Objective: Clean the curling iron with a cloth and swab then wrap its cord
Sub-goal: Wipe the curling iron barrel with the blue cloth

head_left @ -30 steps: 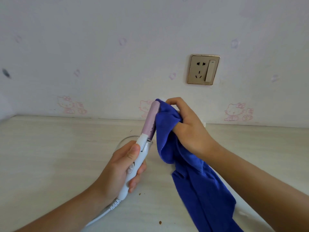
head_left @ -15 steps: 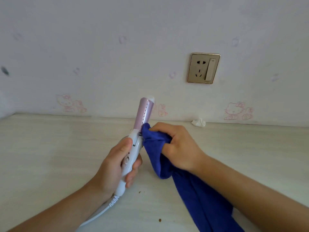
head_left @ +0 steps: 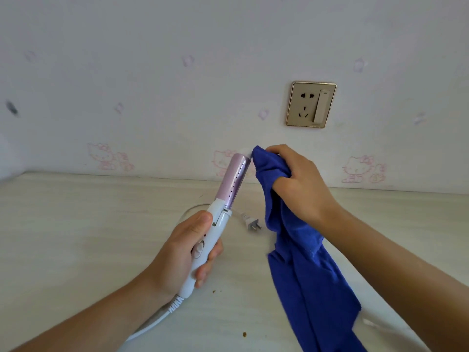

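My left hand (head_left: 182,252) grips the white handle of the curling iron (head_left: 232,184), whose pink barrel points up and away, tilted right. My right hand (head_left: 297,184) holds a bunched blue cloth (head_left: 299,270) beside the barrel's tip, just to its right. The rest of the cloth hangs down to the tabletop. The iron's white cord (head_left: 162,318) leaves the handle's lower end toward the bottom left, and its plug (head_left: 252,223) lies on the table behind the iron. No swab is in sight.
The pale wooden tabletop (head_left: 76,237) runs to a white wall with pink cartoon stickers. A gold wall socket with a switch (head_left: 311,104) sits above my right hand. Small brown crumbs (head_left: 244,334) lie on the table near the front.
My right hand has slid the cloth up from the barrel's base to its tip. The barrel now shows bare along its length. The left hand keeps its grip.
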The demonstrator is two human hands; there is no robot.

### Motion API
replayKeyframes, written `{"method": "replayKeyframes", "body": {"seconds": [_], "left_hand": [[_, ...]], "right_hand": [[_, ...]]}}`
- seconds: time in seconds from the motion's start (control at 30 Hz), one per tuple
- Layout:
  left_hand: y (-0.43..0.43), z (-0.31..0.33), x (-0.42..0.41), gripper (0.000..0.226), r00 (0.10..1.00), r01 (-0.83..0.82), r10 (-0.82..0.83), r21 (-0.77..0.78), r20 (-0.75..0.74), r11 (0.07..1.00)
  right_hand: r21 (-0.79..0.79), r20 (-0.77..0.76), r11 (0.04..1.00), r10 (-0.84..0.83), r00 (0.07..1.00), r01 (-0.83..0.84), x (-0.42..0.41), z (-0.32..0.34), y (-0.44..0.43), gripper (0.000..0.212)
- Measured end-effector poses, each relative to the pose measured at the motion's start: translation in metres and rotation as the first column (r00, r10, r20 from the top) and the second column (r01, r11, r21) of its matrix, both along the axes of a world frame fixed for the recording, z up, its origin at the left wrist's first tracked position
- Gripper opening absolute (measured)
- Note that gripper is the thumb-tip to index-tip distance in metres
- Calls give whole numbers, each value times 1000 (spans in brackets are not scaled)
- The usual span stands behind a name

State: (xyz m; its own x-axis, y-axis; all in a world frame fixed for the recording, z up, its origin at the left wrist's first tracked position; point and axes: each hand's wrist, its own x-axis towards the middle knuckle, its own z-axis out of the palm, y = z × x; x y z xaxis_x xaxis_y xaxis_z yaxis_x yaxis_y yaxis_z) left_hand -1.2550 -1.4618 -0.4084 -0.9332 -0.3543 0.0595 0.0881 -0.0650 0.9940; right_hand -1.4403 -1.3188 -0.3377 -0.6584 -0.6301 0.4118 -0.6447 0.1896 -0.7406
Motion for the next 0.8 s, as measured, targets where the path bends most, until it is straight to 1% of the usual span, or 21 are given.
{"method": "replayKeyframes", "body": {"seconds": [0.03,0.07,0.1,0.17,0.2,0.3,0.33,0.4,0.43,0.47,0.5,0.53,0.6,0.63,0.7,0.73,0.8], "left_hand": [[0,0,0,57,1000,-5,5,8,1,1000],[0,0,0,58,1000,-11,11,19,0,1000],[0,0,0,60,1000,-18,18,33,-1,999],[-1,1,0,64,999,-38,38,80,3,996],[-2,1,0,64,999,-48,47,102,9,994],[-3,2,1,62,998,-62,62,128,6,990],[-3,3,2,58,998,-64,65,129,-5,990],[-1,3,3,54,997,-69,73,124,-30,990],[0,3,2,55,996,-74,79,115,-36,991],[0,2,2,58,996,-80,85,101,-38,992],[1,3,2,60,995,-84,88,88,-41,993],[1,3,1,60,995,-84,87,83,-43,993],[2,2,1,56,996,-77,81,88,-48,993],[2,2,1,55,996,-72,76,83,-49,994],[2,2,2,60,997,-50,53,48,-54,998],[3,1,2,61,998,-34,35,27,-57,999],[4,0,3,52,999,-2,1,-16,-54,1000]], "right_hand": [[12,37,1000,26,999,-26,-1,1,-1,45],[37,89,995,87,992,-91,2,0,-1,51],[74,153,979,179,972,-192,6,-2,0,58],[119,270,910,354,895,-396,16,-6,4,71],[122,312,877,411,856,-465,23,-6,4,77],[97,329,833,490,807,-545,36,3,-6,100],[75,342,827,504,793,-557,37,5,-11,102],[18,436,852,464,771,-524,36,9,-22,91],[-13,448,874,439,779,-486,35,6,-26,78],[-33,408,893,422,810,-449,35,1,-25,59],[-33,338,918,383,860,-396,35,-7,-20,43],[-40,280,938,342,897,-345,34,-15,-18,35],[-97,220,964,264,939,-249,29,-23,-15,30],[-146,235,970,223,946,-192,26,-20,-15,28],[-241,280,968,138,950,-70,15,-11,-12,22],[-263,280,965,97,955,-21,8,-5,-9,22],[-281,242,960,50,969,21,-5,4,-1,22]]}}
